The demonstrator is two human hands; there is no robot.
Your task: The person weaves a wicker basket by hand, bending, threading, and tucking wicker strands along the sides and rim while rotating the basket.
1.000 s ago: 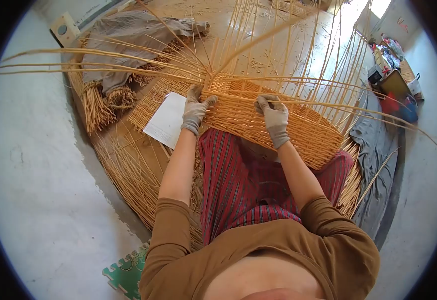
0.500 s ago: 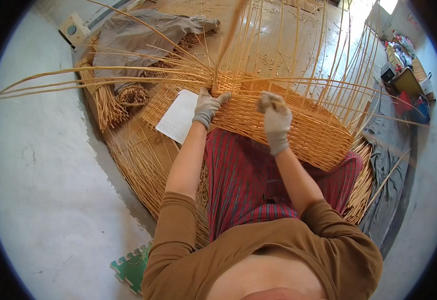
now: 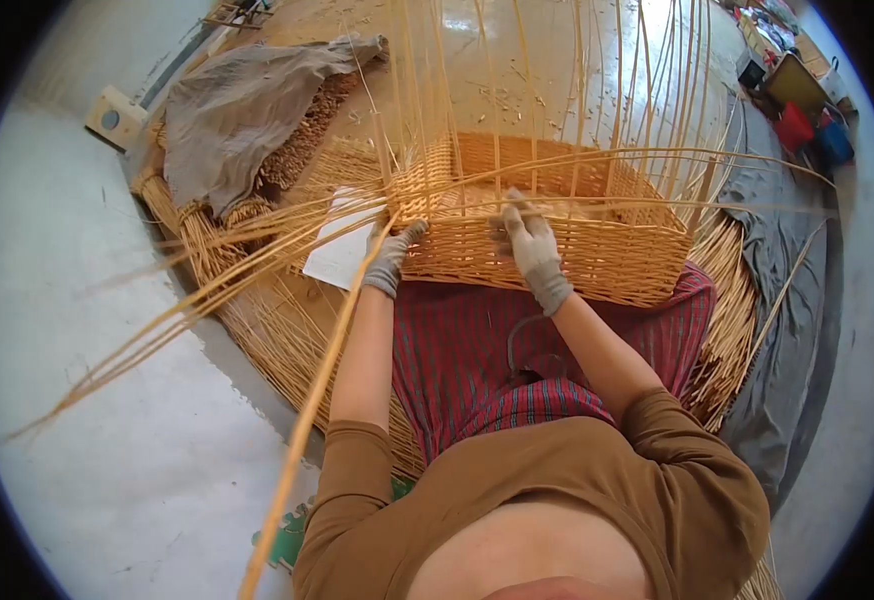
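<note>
A half-woven wicker basket (image 3: pixel 617 258) rests at my lap, its long near wall facing me and tall upright rods rising from its sides. My left hand (image 3: pixel 389 258), in a pale work glove with a grey cuff, is closed around the basket's near left corner. A long thick willow rod (image 3: pixel 307 410) runs from that corner down past my left arm. My right hand (image 3: pixel 534 246), gloved too, is at the middle of the near wall, fingers stretched toward the rim and partly blurred. Several loose strands (image 3: pixel 207 290) stick out to the left of the corner.
A white sheet (image 3: pixel 335 245) lies left of the basket. Beyond it, a grey cloth (image 3: pixel 227 110) covers bundled rods. More rods (image 3: pixel 732 310) and dark grey fabric (image 3: pixel 772 340) lie to the right. Red (image 3: pixel 795 127) and blue (image 3: pixel 833 145) containers stand at the far right.
The basket has turned more upright, so its inside shows. The thick rod has swung from upright down to the lower left. My right hand has moved slightly left and its fingers have spread.
</note>
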